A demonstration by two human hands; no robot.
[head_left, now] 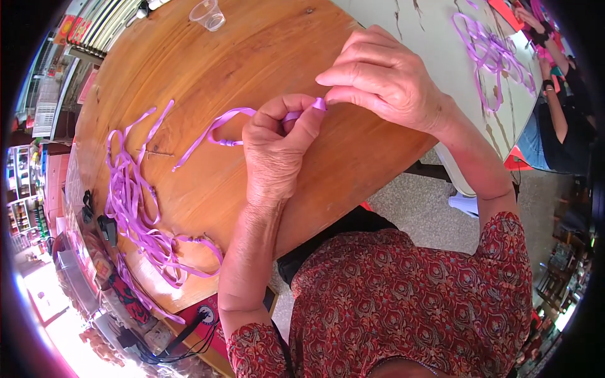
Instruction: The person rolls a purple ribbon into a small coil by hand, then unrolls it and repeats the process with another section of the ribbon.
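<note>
My left hand (274, 145) is closed in a pinch on a narrow purple ribbon (222, 121). A short folded loop of the ribbon stands out above its thumb and index fingertip; the rest trails left onto the wooden table. Just right of that loop is my right hand (387, 79), its thumb and index fingertips apart and its other fingers curled. The thumb tip is close to the loop; whether they touch I cannot tell. A tangled pile of purple ribbons (129, 189) lies at the table's left side, some hanging over the near edge.
The wooden table (252, 57) has a curved rim. A clear plastic cup (208, 15) stands at its far side. On a white table (409, 25) to the right lies another heap of purple ribbons (495, 53), near another person's arms (554, 107). Bags and cables crowd the lower left.
</note>
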